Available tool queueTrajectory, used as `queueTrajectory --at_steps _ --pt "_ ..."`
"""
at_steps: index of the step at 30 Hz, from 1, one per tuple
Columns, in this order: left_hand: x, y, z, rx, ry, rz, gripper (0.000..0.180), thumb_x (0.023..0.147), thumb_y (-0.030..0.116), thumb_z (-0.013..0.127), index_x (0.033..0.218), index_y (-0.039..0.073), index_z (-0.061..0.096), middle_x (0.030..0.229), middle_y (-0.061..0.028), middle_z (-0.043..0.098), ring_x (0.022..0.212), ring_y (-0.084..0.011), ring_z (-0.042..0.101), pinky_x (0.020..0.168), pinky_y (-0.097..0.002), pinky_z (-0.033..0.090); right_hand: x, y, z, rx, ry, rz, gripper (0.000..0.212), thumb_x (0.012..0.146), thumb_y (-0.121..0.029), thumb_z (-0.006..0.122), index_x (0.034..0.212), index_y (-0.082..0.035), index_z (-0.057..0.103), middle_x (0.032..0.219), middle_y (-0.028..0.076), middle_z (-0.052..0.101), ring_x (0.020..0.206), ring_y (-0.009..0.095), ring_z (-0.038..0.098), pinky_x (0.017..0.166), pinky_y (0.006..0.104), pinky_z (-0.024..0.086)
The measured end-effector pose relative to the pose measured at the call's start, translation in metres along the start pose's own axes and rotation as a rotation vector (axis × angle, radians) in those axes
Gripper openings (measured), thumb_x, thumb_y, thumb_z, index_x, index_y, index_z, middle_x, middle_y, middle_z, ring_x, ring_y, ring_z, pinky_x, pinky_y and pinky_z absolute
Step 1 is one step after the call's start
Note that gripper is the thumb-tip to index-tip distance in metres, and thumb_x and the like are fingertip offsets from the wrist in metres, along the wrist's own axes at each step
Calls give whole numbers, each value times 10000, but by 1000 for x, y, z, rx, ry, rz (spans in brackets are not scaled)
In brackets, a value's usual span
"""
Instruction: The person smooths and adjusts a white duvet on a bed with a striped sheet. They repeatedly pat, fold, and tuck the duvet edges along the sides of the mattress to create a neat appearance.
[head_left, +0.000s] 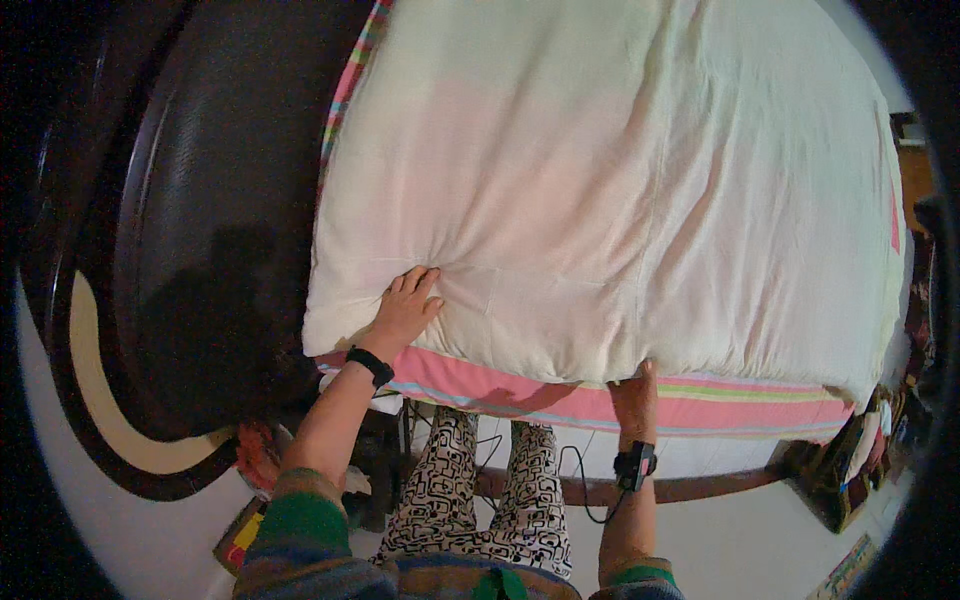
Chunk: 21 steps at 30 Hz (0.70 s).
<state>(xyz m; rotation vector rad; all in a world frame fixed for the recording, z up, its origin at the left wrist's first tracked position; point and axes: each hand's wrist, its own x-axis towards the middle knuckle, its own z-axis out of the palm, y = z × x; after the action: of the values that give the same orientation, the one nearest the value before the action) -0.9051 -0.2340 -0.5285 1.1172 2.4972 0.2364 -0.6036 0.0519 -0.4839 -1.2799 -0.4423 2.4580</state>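
Headboard, dark brown and padded, walled off the left of the bed, while crumpled fabric lay heaped beyond the near right corner. Patterned trousers stood close against the near side, and a black cable looped beside the right forearm. The cream-and-pink quilt covered the bed over a pink striped sheet, its near edge running left to right, its creases leading away from the person; its far edge passed out of view, so I could not tell its long axis. The left hand rested on the quilt by its near left corner, fingers extended, thumb apart. The right hand met the near edge, thumb showing, fingers hidden; I could not tell whether it gripped. Print on a yellow-and-red box, lower left, was too small to make out.
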Motion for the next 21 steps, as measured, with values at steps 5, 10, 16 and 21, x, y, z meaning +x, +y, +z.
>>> queueTrajectory --at_steps 5,10,16,21 --pt "-8 12 -22 -166 15 -11 521 806 257 580 1272 59 459 1260 -158 456 1137 -346 460 951 -453 395 17 -11 -21 -479 264 -1 383 875 -293 580 1200 -109 496 1157 49 576 1062 204 538 883 365 447" --pt "-107 47 -87 -396 -7 56 466 837 180 598 1256 19 472 1242 -191 493 1176 -351 456 973 -418 388 -90 -50 -53 -648 87 237 230 917 -268 558 1069 -97 539 1035 64 598 935 208 592 832 361 488" --pt "-314 25 -206 -1135 -547 -585 451 949 249 506 1339 38 420 1295 -138 503 1218 -209 456 1003 -331 362 -270 -221 -49 -918 373 381 327 875 -227 604 1122 -24 534 1024 127 611 968 243 594 821 391 494" --pt "-464 14 -356 -1346 131 -777 443 964 226 447 1360 40 380 1330 -121 468 1238 -240 438 1049 -368 326 -320 -356 17 -1266 458 -88 326 879 -225 597 1127 -24 532 1031 124 610 972 240 594 824 387 493"
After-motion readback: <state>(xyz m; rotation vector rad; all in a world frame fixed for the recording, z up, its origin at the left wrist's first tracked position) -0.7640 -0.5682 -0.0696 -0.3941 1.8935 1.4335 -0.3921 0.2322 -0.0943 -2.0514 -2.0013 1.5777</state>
